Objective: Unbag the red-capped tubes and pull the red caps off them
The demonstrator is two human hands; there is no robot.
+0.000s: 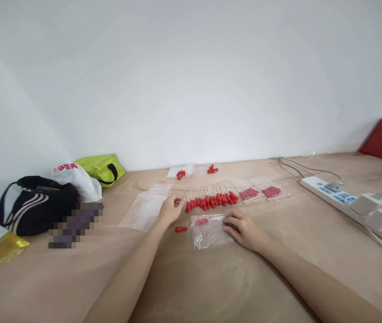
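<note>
A row of droppers with red bulbs and pale thin stems lies side by side, bulbs toward me. My left hand is at the left end of this row, fingers curled together; what they hold, if anything, is hidden. Below the row, a clear zip bag lies flat with one red bulb in it. My right hand grips the bag's right end, fingers and thumb closed over it. Left of the bag, a loose red bulb rests on the table.
Two filled bags, one packed bag and another packed bag, lie right of the row. Flat clear bags spread at left. Small bags with red bulbs sit near the wall. A power strip with cables stands right; a black bag left.
</note>
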